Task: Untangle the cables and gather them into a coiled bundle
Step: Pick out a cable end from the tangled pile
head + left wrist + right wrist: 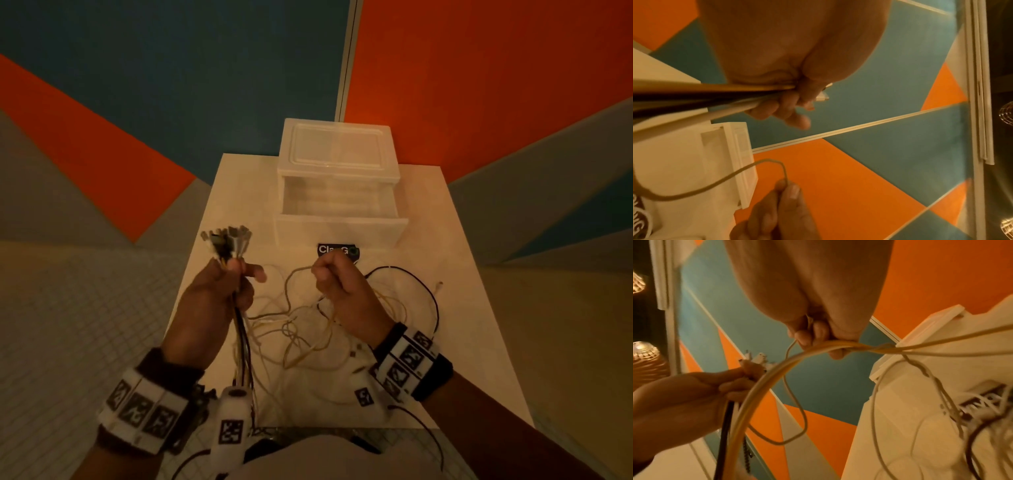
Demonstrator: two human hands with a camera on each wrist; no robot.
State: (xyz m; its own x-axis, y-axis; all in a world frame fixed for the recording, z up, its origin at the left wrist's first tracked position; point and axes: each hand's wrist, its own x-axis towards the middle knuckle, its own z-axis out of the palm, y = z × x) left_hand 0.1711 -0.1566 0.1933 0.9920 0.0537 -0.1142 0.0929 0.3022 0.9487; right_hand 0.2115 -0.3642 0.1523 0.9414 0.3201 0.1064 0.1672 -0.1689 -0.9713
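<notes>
Here left hand [219, 301] grips thin cables [301, 329] bunched; right hand [342, 287] pinches looped strand

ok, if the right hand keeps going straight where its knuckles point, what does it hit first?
Probably the dark label on the table, then the open drawer of the plastic box. The right hand hangs above the table, so depth is unclear.
</notes>
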